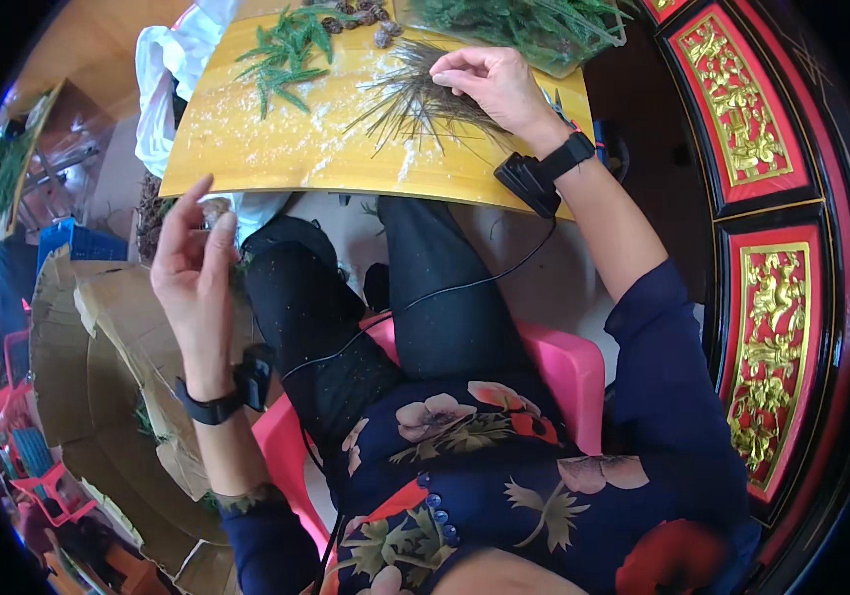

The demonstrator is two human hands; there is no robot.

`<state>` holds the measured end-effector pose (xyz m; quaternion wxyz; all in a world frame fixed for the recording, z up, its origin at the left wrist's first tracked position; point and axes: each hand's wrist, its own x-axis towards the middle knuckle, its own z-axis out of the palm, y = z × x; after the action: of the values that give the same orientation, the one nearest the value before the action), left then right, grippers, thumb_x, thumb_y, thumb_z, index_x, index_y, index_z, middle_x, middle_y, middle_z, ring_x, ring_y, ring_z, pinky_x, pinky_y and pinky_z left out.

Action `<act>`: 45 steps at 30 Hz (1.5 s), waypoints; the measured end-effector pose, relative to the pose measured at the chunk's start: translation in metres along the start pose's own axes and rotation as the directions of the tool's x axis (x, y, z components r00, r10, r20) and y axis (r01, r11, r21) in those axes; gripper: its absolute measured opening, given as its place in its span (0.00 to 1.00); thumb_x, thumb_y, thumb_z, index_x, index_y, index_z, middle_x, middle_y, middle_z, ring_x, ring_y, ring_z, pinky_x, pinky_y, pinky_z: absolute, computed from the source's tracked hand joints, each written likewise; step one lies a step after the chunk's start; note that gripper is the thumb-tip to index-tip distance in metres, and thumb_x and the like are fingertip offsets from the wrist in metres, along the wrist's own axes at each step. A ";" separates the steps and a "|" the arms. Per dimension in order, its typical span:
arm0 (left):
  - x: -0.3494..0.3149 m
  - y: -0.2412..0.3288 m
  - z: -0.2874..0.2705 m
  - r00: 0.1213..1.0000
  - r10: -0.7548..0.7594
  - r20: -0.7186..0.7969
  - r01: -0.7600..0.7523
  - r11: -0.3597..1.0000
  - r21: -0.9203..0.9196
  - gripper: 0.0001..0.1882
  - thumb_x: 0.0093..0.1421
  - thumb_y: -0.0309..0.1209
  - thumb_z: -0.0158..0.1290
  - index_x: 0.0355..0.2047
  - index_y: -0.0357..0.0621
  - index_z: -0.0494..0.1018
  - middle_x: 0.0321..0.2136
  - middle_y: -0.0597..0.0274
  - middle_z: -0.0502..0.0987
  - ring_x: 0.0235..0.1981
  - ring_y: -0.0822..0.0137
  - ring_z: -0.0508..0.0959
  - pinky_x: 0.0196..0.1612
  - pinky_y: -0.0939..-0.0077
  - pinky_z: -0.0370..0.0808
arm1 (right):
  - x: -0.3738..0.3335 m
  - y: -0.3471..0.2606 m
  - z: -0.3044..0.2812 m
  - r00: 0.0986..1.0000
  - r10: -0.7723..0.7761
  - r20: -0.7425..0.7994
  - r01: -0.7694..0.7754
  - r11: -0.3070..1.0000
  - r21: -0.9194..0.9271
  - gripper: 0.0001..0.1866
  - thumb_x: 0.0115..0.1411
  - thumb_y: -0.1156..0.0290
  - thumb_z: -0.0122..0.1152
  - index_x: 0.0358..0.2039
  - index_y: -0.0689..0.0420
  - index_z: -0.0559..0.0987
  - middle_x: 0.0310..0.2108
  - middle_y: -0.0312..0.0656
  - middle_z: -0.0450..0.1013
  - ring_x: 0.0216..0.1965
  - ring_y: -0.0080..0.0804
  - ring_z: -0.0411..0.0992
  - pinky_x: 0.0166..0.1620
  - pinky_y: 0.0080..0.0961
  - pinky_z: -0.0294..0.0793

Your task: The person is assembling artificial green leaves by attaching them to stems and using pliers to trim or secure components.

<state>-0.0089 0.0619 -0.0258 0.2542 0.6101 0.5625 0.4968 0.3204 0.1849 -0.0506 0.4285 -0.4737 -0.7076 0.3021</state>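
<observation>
My right hand (494, 87) is over the yellow tabletop (237, 149), thumb and fingertips pinched together above a loose pile of thin dark wire-like stems (423, 107). What the pinch holds, if anything, is too small to make out. My left hand (192, 253) hangs off the table's near left edge, with its fingers apart and nothing in them. Green artificial pine sprigs (284, 58) lie on the table left of the stems. Several brown pine cones (356, 17) sit at the far edge.
A clear container (589, 55) full of green sprigs stands at the far right of the table. White plastic bags (157, 89) hang at its left side. A large open cardboard box (88, 347) is on my left. Carved red and gold panels (742, 99) line the right. I sit on a pink chair (572, 372).
</observation>
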 end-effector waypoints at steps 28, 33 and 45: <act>-0.089 0.036 0.020 0.939 -0.307 0.157 0.344 0.794 -0.502 0.17 0.58 0.25 0.55 0.48 0.36 0.71 0.35 0.62 0.77 0.26 0.81 0.69 0.30 0.90 0.66 | -0.046 -0.038 -0.035 0.942 0.312 -0.120 -0.272 0.507 -0.818 0.10 0.51 0.64 0.61 0.22 0.59 0.78 0.23 0.45 0.76 0.29 0.42 0.75 0.34 0.36 0.71; -0.083 0.036 0.035 0.911 -0.294 0.289 0.408 0.746 -0.526 0.18 0.58 0.26 0.55 0.49 0.37 0.70 0.35 0.62 0.77 0.25 0.81 0.69 0.28 0.90 0.66 | -0.058 -0.040 -0.048 0.977 0.198 -0.077 -0.197 0.703 -0.683 0.10 0.53 0.67 0.58 0.22 0.61 0.76 0.21 0.41 0.75 0.25 0.33 0.74 0.32 0.31 0.70; -0.088 0.046 0.034 0.848 -0.169 0.503 0.501 0.564 -0.656 0.23 0.61 0.31 0.51 0.55 0.38 0.65 0.36 0.62 0.76 0.26 0.81 0.66 0.29 0.92 0.62 | -0.120 -0.127 0.031 0.869 0.021 0.494 0.069 0.984 -0.162 0.07 0.57 0.71 0.54 0.28 0.62 0.74 0.19 0.36 0.71 0.21 0.20 0.67 0.28 0.17 0.65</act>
<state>0.0529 -0.0233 -0.0271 0.6850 0.4063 0.3428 0.4982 0.2628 0.0258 0.0035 0.1939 -0.4074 -0.8232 0.3446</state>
